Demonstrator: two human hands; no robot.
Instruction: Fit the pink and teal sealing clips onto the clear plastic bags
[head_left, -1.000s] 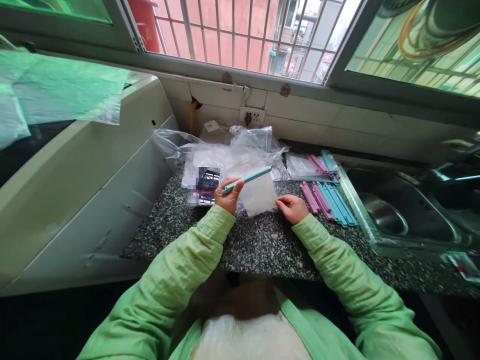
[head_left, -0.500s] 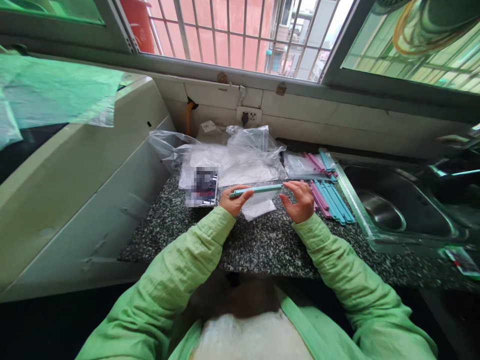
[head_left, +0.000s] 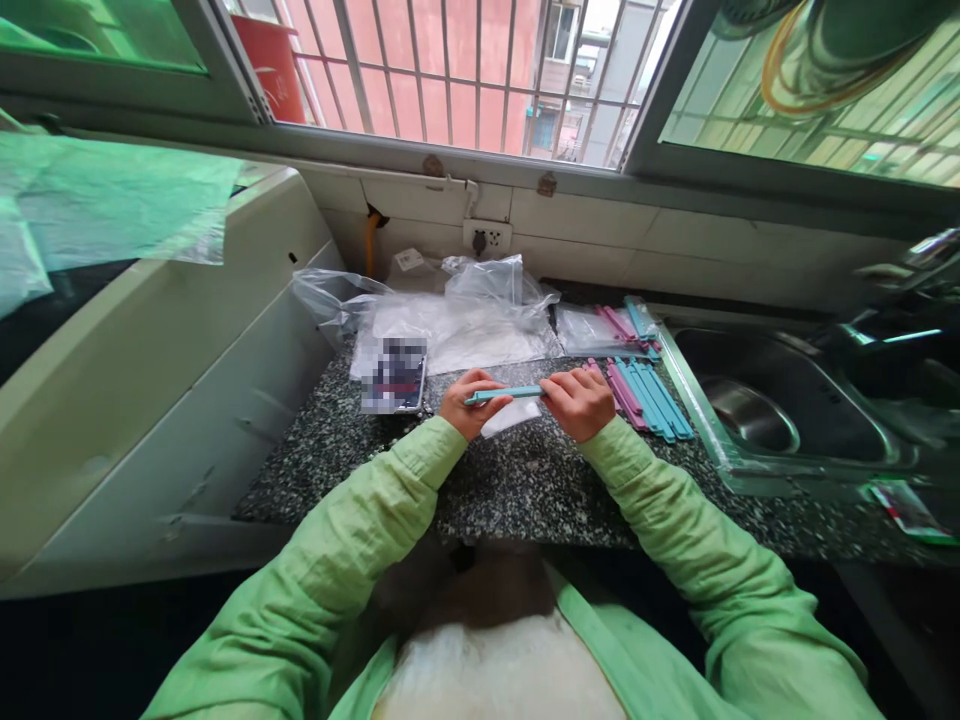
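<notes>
A long teal bag sealing clip lies level between my hands, above the counter. My left hand grips its left end between thumb and fingers. At the other end, my right hand is closed with its fingertips on the clip. A small clear plastic bag shows just below the clip; whether the clip is fastened on it I cannot tell. Right of my right hand lie several teal clips and pink clips side by side.
Clear plastic bags spread along the back of the speckled counter. A phone with a blurred screen lies at left. More clips rest on flat bags near the metal sink. A wall socket sits behind.
My right hand has closed onto the clip's right end; its fingers were apart before. The clip has dropped slightly and less of the bag beneath it shows. The view has shifted a little.
</notes>
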